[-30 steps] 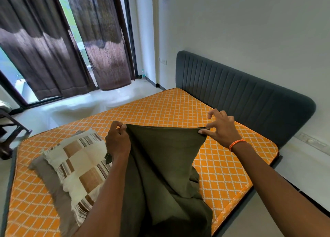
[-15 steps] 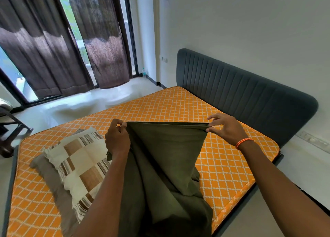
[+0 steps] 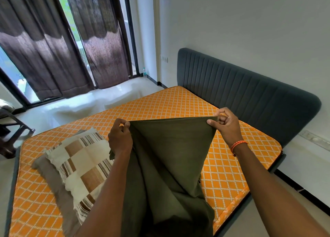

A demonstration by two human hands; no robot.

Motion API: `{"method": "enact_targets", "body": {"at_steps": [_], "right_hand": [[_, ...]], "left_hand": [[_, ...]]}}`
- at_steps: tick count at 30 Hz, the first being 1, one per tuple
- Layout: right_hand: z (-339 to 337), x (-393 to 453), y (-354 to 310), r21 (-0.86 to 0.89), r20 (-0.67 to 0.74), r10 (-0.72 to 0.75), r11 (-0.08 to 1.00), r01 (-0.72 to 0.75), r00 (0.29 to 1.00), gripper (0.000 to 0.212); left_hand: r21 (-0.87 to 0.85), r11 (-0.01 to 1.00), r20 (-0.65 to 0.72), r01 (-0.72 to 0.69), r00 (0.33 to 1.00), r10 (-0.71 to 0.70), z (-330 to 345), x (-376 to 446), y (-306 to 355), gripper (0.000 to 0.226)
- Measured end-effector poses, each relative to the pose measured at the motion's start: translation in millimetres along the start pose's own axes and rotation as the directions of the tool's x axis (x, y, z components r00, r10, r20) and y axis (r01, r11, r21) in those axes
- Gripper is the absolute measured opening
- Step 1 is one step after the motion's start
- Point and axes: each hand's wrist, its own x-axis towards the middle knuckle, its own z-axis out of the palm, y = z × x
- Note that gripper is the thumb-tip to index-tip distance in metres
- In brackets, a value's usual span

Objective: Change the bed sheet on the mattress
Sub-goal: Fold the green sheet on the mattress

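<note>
Both hands were raised over the bed, each gripping the top edge of an olive-green bed sheet point(image 3: 171, 156). The left hand point(image 3: 120, 138) was closed in a fist around the sheet's left end, fabric bunched under the thumb. The right hand point(image 3: 225, 128) pinched the right end between thumb and forefinger, the remaining fingers point(image 3: 221, 112) curled above the hem. An orange thread band point(image 3: 238, 145) circled the right wrist. The edge between the hands was pulled taut and roughly level. Below it the cloth hung in long folds toward the person, its lower part lying against the near edge of the mattress.

The mattress point(image 3: 178, 104) was bare, orange with a white diamond lattice, and lay on a dark frame against a grey ribbed headboard point(image 3: 250, 94). A cushion point(image 3: 80, 165) with brown, cream and striped patches lay on the mattress left of the sheet, on top of a grey pillow point(image 3: 53, 176). Its right edge was hidden behind the left forearm.

Brown curtains point(image 3: 53, 49) hung before a glazed door beyond the bed. A small bottle point(image 3: 144, 72) stood on the floor by the wall corner. Part of a dark wooden chair point(image 3: 10, 129) showed at the left margin.
</note>
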Motion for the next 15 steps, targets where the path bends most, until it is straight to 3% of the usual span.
{"method": "enact_targets", "body": {"at_steps": [3, 7, 9, 11, 13, 15], "right_hand": [[1, 3, 13, 0.067, -0.024, 0.113, 0.992, -0.111, 0.993, 0.042], [10, 1, 21, 0.306, -0.035, 0.331, 0.902, -0.305, 0.943, 0.032], [12, 1, 22, 0.31, -0.096, 0.389, 0.887, -0.344, 0.916, 0.021], [14, 4, 22, 0.202, -0.157, 0.333, 0.932, -0.3, 0.93, 0.01], [21, 7, 22, -0.081, -0.221, 0.207, 0.97, -0.229, 0.953, 0.01], [33, 8, 19, -0.3, -0.278, 0.113, 0.933, -0.198, 0.954, 0.015]], "left_hand": [[-0.015, 1.0, 0.001, 0.001, 1.0, -0.001, 0, 0, -1, 0.005], [-0.065, 0.998, 0.05, 0.021, 0.999, -0.018, 1, 0, -4, 0.006], [-0.104, 0.993, 0.1, 0.059, 0.994, -0.048, 2, -1, -6, 0.007], [-0.162, 0.981, 0.146, 0.11, 0.985, -0.087, 2, -1, -7, 0.007], [-0.176, 0.968, 0.197, 0.178, 0.97, -0.142, 5, -2, -10, 0.008], [-0.134, 0.954, 0.203, 0.269, 0.949, -0.239, 8, -5, -12, 0.014]]}}
